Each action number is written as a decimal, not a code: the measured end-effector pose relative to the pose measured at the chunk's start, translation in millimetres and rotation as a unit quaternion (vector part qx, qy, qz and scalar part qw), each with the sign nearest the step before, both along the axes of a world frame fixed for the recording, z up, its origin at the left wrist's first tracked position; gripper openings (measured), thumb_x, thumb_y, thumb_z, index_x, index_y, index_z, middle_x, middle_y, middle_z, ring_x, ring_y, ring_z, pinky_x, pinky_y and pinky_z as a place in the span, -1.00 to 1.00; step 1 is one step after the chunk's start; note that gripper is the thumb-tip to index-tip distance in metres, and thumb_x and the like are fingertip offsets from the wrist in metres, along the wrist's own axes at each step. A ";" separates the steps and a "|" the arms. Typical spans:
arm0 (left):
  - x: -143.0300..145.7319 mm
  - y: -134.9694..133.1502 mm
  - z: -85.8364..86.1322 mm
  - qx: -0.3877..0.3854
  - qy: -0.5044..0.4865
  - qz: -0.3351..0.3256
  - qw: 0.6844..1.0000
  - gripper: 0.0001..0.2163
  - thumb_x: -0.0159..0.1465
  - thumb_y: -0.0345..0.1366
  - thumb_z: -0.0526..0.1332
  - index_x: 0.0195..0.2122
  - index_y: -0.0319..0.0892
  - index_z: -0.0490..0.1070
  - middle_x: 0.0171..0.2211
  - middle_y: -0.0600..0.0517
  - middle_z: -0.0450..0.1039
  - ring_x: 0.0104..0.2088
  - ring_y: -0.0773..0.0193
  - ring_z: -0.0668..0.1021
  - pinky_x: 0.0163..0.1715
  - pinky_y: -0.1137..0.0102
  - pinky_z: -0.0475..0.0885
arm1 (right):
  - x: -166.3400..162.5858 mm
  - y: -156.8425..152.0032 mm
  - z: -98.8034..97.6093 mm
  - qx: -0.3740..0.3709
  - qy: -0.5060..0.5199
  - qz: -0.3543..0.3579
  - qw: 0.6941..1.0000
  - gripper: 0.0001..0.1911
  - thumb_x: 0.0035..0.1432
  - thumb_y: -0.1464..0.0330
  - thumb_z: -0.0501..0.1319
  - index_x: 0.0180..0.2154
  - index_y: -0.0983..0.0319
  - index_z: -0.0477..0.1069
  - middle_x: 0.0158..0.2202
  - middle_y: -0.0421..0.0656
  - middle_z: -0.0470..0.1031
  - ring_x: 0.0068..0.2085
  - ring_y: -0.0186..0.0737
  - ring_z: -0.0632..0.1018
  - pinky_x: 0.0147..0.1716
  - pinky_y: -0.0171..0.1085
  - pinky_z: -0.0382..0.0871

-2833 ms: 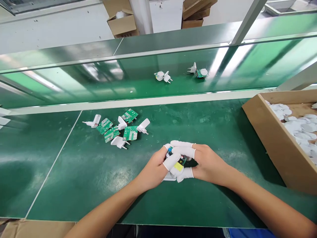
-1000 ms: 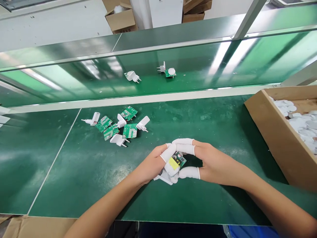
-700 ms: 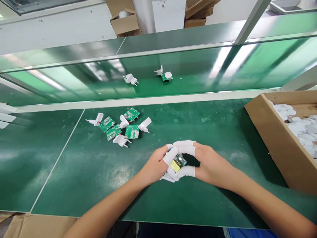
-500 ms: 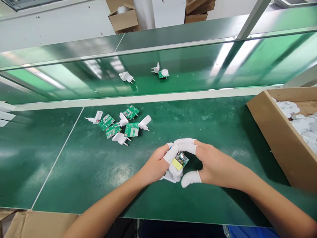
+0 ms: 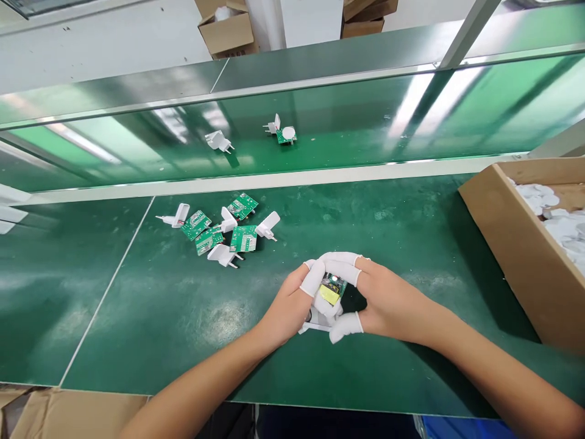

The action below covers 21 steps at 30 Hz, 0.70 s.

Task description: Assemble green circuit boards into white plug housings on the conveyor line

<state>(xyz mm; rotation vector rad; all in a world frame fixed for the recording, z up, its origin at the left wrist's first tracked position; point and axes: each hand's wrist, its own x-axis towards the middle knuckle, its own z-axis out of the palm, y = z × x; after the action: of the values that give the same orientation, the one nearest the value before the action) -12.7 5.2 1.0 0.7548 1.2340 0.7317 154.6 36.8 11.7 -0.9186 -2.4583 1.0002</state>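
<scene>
Above the near part of the green table, my left hand [image 5: 290, 305] grips a small circuit board [image 5: 331, 292] with a yellow-wrapped component. A white plastic part [image 5: 320, 319] lies under the board in the same grip; its full shape is hidden by the fingers. My right hand [image 5: 386, 299] curls round the board's far and right side, its fingertips meeting those of the left, its thumb against the white part. White finger cots cover the thumbs and several fingertips. Left of the hands lies a group of green circuit boards [image 5: 244, 238] with white plug housings [image 5: 222, 255].
A cardboard box [image 5: 507, 244] of white round pieces [image 5: 571, 235] stands at the right. Behind a pale rail [image 5: 274, 180], a green belt-like surface [image 5: 347, 146] carries a white plug [image 5: 219, 141] and a plug with a board [image 5: 286, 135]. More cardboard boxes [image 5: 231, 35] stand beyond.
My right thumb has closed in toward the white part, and the board has tilted and shifted slightly. Both pieces on the back surface have slid left.
</scene>
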 end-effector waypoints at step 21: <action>-0.5 -5.6 -0.1 -0.020 -0.194 -0.025 0.980 -0.55 -0.05 -0.33 0.40 -0.13 -0.15 0.34 -0.25 0.01 0.48 -0.33 0.27 0.53 -0.41 0.45 0.44 | -1.4 -2.8 -1.7 -0.080 0.032 -0.022 0.996 -0.30 -0.01 0.33 0.29 0.16 0.19 0.10 0.10 0.00 0.26 0.03 -0.09 0.39 -0.05 -0.19 0.37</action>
<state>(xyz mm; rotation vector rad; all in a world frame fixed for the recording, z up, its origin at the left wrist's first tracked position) -13.2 -0.4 1.0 0.5739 0.8697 0.7676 153.1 34.0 9.9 -0.9689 -2.3215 1.2071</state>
